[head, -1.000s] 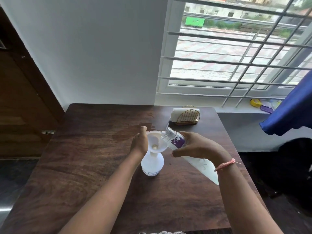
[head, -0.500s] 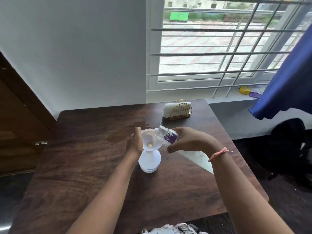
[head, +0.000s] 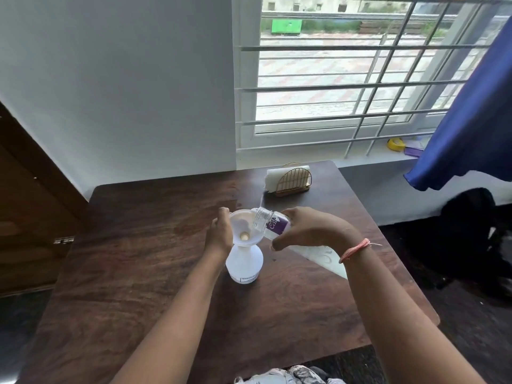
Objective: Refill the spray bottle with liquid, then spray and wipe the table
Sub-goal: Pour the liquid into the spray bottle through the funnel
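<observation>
Filling most of the view, a dark wood-grain worktop (head: 133, 273) sits against a white wall, with a brown door to its left and a barred window behind its far right corner. Taking the spray bottle (head: 244, 264) as landmark: it stands upright near the middle of the worktop, a white, round-bellied body with its spray head off and a white funnel (head: 245, 231) seated in its neck. Just left of the funnel, the left hand (head: 221, 234) curls its fingers round the funnel's rim, steadying it. Just right of it, the right hand (head: 310, 230) is clamped on a clear bottle with a purple label (head: 273, 223), tipped so its open mouth lies over the funnel's rim. A pink thread band (head: 354, 249) circles that wrist. Right of the spray bottle, under the right forearm, a pale cloth (head: 324, 257) lies flat on the worktop. Beyond the spray bottle, at the far edge, a gold wire holder (head: 296, 180) carries white napkins. Farther right hangs a blue curtain (head: 471, 120), with a yellow item on the sill beside it.
</observation>
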`<state>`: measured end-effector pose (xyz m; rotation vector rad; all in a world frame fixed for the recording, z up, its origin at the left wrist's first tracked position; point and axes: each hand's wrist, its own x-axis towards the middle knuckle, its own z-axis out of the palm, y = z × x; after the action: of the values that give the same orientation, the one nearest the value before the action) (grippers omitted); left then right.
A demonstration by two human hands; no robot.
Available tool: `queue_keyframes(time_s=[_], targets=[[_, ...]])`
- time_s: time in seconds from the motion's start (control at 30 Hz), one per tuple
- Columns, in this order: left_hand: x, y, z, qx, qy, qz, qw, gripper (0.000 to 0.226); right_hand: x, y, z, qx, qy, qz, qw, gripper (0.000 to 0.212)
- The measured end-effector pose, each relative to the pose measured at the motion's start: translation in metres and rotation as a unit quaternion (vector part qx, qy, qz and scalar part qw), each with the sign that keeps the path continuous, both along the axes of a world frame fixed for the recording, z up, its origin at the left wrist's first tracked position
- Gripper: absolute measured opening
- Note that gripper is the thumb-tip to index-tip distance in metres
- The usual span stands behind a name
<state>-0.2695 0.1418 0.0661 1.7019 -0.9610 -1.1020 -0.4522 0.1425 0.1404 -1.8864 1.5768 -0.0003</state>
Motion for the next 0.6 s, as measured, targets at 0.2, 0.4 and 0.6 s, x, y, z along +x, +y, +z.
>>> queue_keyframes(time_s=[0.2,0.4,0.6], targets=[[0.001,-0.002,0.001,0.01,0.004,-0.007,1.0,0.065,0.0,0.001,0.006,-0.004,-0.001,0.0,1.0,0.05],[0.001,-0.002,-0.001,0.019,-0.004,0.006,1.0,0.037,0.001,0.001,0.011,-0.006,0.002,-0.003,1.0,0.045],[0.002,-0.004,-0.004,0.025,0.008,0.015,1.0,0.038,0.002,0.001,0.013,-0.001,0.0,-0.002,1.0,0.043]])
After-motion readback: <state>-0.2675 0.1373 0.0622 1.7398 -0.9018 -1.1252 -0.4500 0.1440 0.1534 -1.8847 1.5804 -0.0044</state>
